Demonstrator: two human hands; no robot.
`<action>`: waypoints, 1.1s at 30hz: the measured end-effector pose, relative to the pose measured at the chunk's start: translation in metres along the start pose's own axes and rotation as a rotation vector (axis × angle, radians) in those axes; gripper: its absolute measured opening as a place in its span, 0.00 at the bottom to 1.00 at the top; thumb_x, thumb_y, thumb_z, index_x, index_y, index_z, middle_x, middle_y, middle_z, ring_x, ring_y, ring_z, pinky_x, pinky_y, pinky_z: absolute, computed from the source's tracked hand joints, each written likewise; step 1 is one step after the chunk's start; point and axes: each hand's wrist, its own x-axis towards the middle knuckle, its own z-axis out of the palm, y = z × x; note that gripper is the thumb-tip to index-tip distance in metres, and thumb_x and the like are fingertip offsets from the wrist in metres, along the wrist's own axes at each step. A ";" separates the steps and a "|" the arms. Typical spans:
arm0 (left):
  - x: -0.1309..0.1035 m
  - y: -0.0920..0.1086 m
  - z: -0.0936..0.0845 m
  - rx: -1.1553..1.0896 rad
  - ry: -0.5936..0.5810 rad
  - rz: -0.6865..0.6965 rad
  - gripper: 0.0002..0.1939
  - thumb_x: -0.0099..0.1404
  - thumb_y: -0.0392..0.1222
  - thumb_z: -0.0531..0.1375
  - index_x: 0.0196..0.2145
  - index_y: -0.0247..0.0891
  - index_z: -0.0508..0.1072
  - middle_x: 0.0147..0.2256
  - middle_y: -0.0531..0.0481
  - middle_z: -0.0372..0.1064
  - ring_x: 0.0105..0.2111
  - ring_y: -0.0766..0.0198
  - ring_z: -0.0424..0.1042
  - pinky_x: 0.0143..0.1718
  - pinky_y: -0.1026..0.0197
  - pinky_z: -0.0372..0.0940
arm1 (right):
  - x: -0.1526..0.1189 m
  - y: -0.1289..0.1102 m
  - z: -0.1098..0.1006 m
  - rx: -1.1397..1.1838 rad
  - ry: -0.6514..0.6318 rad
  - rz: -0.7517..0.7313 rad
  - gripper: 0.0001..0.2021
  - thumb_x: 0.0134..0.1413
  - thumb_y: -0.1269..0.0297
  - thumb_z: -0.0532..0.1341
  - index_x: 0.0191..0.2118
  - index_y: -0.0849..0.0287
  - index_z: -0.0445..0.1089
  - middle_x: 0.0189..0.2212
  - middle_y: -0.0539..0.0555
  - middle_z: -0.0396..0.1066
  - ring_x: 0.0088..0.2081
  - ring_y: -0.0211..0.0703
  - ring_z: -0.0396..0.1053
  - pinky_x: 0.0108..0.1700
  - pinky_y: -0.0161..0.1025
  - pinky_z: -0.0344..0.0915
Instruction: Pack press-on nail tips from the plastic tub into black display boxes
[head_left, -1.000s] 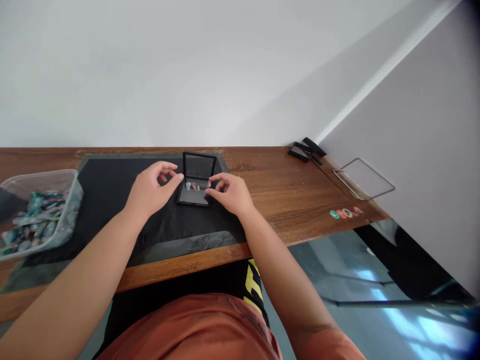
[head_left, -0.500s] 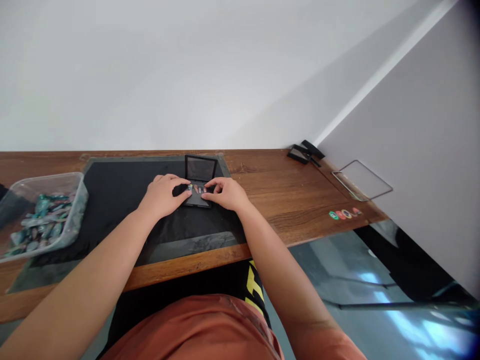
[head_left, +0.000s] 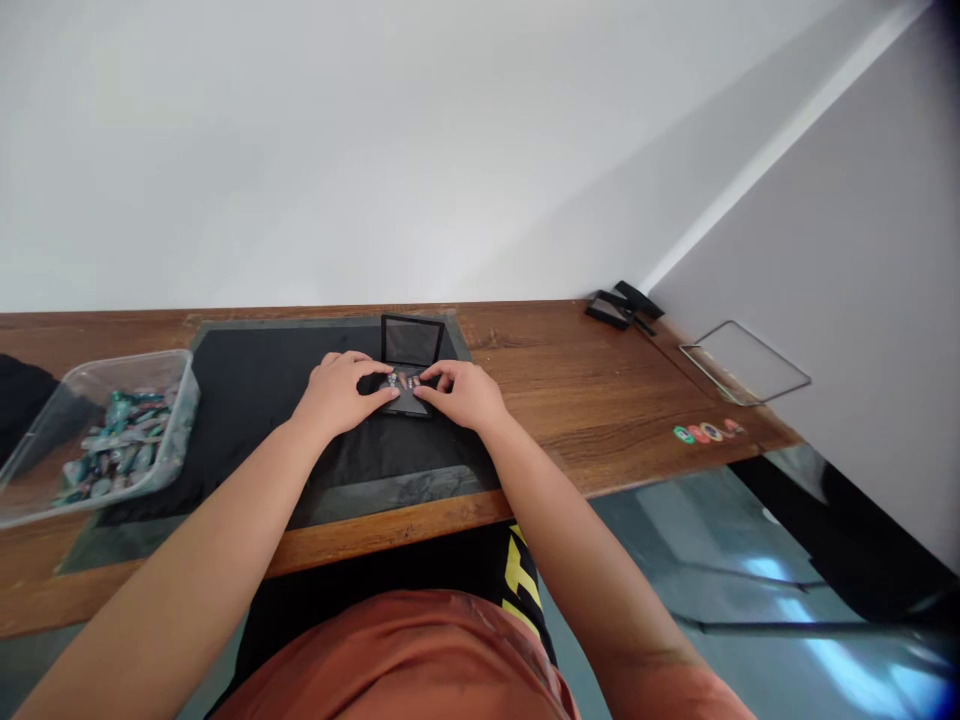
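Left hand and right hand sit apart, fingertips flanking small pieces in the open black case on the dark mat; whether they pinch anything, I cannot tell. Uneven pressure could skew the row; a knuckle catching the raised lid could drop it.

L hand, R hand at blk case.

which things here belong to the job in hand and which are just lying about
In use:
left hand and right hand
open black case
small pieces inside it
black mat
probably the plastic tub of pieces

Apparently lying about:
black items near the corner
wire frame
round stickers
dark cloth, far left
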 end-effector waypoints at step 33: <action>-0.021 0.009 -0.048 -0.041 0.096 -0.004 0.25 0.70 0.56 0.54 0.57 0.41 0.75 0.59 0.43 0.72 0.57 0.54 0.71 0.56 0.54 0.66 | 0.001 0.015 0.007 0.103 0.097 -0.193 0.13 0.60 0.52 0.63 0.33 0.56 0.79 0.25 0.50 0.73 0.28 0.39 0.67 0.31 0.35 0.56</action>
